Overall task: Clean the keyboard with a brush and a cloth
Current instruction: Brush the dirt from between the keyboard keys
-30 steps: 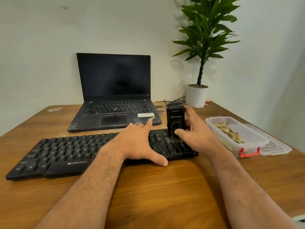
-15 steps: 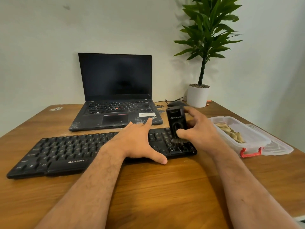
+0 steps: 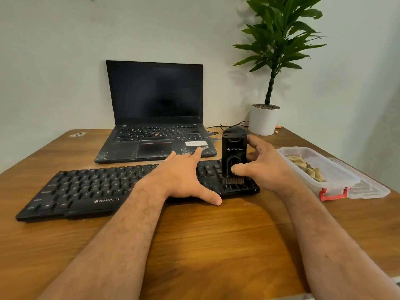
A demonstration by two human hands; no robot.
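Observation:
A black Zebronics keyboard (image 3: 91,189) lies across the wooden table in front of me. My left hand (image 3: 181,178) rests flat on its right half, fingers spread, thumb on the near edge. My right hand (image 3: 266,167) grips a black block-shaped brush (image 3: 234,156), thumb on its front and fingers behind it. The brush stands upright with its bristles on the number pad at the keyboard's right end. A tan cloth (image 3: 307,167) lies in a clear plastic box (image 3: 337,180) to the right.
An open black laptop (image 3: 155,118) stands behind the keyboard. A black mouse (image 3: 234,129) with cables and a potted plant (image 3: 265,120) are at the back right. The box's lid (image 3: 372,189) lies beside it near the table's right edge.
The brush has moved over the number pad, tilted toward the near edge half a second ago and now upright again. My left hand has stayed on the keyboard.

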